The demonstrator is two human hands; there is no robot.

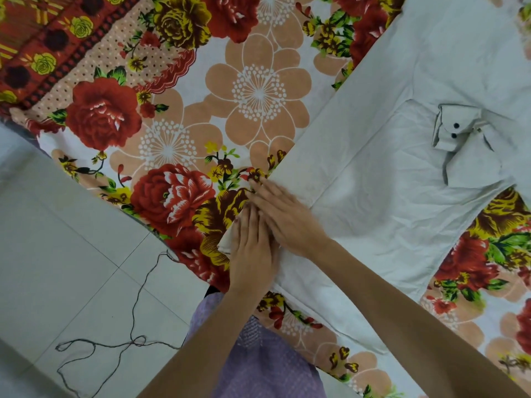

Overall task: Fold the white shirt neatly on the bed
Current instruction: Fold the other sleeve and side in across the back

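A white cotton shirt (388, 173) lies spread on the floral-sheeted bed (258, 93), its corner reaching the bed's near edge. The left hand (253, 251) and right hand (287, 219) press flat on that corner, fingers straight and held together, with the right hand partly overlapping the left. A sleeve cuff with two dark buttons (457, 130) lies folded across the shirt's middle.

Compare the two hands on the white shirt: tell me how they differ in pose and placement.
The left hand points straight away from the person; the right hand angles across toward the left. The left hand presses a small corner of the white shirt; the right hand lies along its long edge and reaches farther out. Both are flat, fingers straight, side by side on the shirt, which lies on the floral bedsheet.
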